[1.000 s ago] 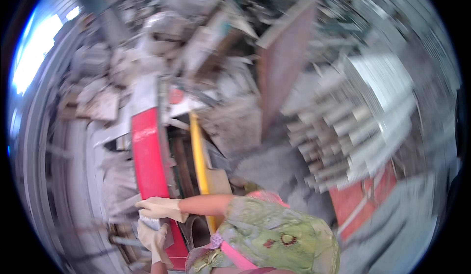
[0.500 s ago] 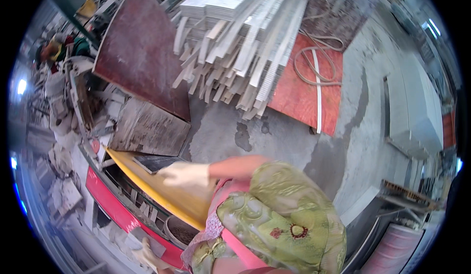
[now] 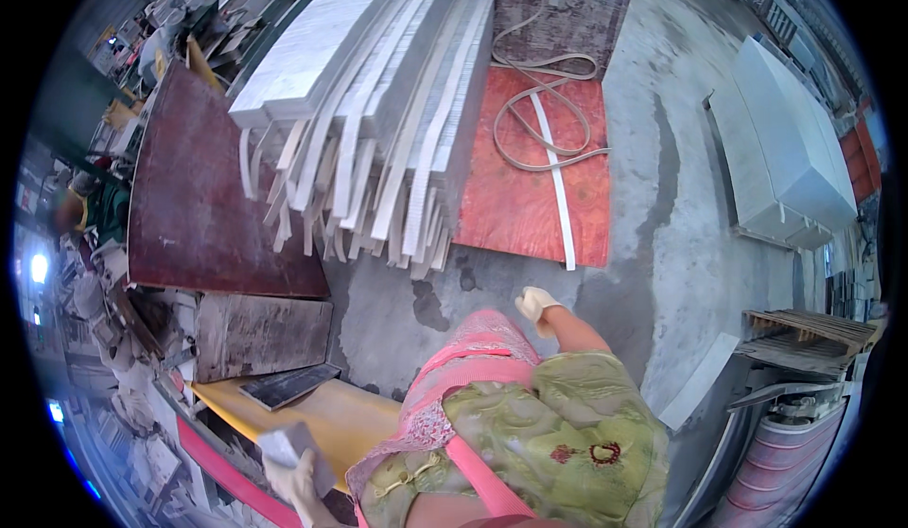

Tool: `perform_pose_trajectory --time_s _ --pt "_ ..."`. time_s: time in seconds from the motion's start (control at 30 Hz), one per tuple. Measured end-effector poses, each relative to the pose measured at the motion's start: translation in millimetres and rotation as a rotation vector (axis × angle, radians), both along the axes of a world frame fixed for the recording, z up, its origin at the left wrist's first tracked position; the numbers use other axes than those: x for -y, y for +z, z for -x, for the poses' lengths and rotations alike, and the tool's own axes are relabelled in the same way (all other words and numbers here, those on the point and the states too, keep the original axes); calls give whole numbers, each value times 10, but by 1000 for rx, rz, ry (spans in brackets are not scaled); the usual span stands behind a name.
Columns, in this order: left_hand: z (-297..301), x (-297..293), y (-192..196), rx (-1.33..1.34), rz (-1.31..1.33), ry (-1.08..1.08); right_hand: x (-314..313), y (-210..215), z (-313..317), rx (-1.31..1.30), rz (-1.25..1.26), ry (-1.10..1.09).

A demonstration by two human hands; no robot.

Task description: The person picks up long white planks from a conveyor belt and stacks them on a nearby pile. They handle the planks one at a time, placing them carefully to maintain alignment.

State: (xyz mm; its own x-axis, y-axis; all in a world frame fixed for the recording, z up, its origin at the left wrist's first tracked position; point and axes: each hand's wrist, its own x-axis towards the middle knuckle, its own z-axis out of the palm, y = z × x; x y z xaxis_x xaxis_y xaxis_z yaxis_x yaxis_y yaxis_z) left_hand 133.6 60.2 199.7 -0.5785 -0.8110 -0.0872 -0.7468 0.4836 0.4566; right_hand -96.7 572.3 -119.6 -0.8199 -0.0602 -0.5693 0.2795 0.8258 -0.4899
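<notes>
My left hand [image 3: 301,486], in a pale glove, grips a small grey-white rectangular slab [image 3: 295,454] at the lower left. The slab is tilted and slightly blurred, above the near edge of a yellow board [image 3: 345,417]. Toward the middle, my gloved right hand [image 3: 537,303] hangs over the concrete floor with its fingers curled into a fist; nothing shows in it. On the yellow board lies a dark flat piece [image 3: 288,386]. A red-pink rail [image 3: 227,466] runs along the board's left side.
Ahead stands a big stack of long pale strips [image 3: 378,121], beside a red board [image 3: 544,187] with a looped strap [image 3: 544,154]. A maroon panel [image 3: 218,187] leans at left. White wrapped blocks [image 3: 780,149], a wooden pallet [image 3: 804,339] and a pink drum [image 3: 780,466] are at right.
My right hand has swung from over the yellow board to the right, curling into a fist. My left hand has risen with the slab. The view has turned, shifting the stack left.
</notes>
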Motion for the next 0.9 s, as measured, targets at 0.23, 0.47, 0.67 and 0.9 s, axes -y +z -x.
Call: perform_pose_trajectory --time_s 0.23,0.47,0.67,0.9 --pt "2040 -1565 -200 -22 -210 -541 -1224 494 232 115 78 -306" --pt "3679 -2480 -138 124 17 -935 -1819 512 495 -4 259 -708" --pt "4744 -2686 -120 87 22 -1027 -2224 244 136 170 106 -839" --pt "5590 -2665 -4 42 23 -1031 -2413 242 145 156 102 -888"
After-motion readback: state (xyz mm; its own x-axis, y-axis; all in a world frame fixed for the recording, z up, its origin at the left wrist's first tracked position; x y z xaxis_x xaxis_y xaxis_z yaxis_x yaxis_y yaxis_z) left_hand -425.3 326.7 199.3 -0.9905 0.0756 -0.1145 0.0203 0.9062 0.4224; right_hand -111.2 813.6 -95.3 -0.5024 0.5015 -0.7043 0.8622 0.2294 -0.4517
